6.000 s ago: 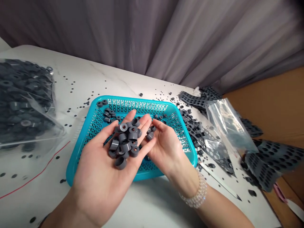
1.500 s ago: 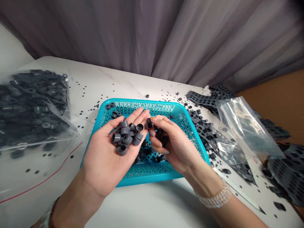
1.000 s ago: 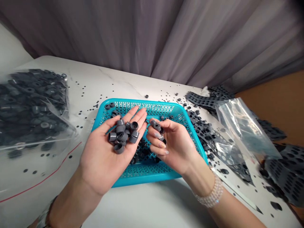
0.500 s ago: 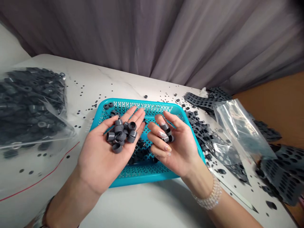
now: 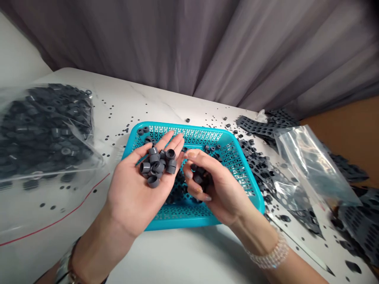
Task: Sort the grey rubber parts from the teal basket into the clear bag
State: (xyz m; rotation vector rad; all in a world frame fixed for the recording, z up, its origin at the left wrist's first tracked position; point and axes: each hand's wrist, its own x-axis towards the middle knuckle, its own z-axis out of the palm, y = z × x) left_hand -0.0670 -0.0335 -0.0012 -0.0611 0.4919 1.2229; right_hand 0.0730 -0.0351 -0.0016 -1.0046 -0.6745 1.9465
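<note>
My left hand [image 5: 132, 189] lies palm up over the near left of the teal plastic basket [image 5: 189, 128], cupping a pile of short grey rubber rings [image 5: 156, 165]. My right hand [image 5: 219, 193] curls over the middle of the basket, its fingers closed loosely around a few similar rings [image 5: 199, 179]. Its fingertips are close to the left hand's fingers, without touching them. More grey rings [image 5: 177, 189] lie on the perforated basket floor, partly hidden beneath both hands.
A clear bag packed with grey rings [image 5: 44, 130] lies left of the basket on the white marble table [image 5: 133, 98]. Punched grey rubber sheets [image 5: 263, 128], a clear bag [image 5: 314, 165] and scattered small black pieces lie to the right. A grey curtain hangs behind.
My right hand has closed from spread fingers and lowered toward the basket, with rings gathered in it. The left hand still holds its pile, and the view has shifted slightly.
</note>
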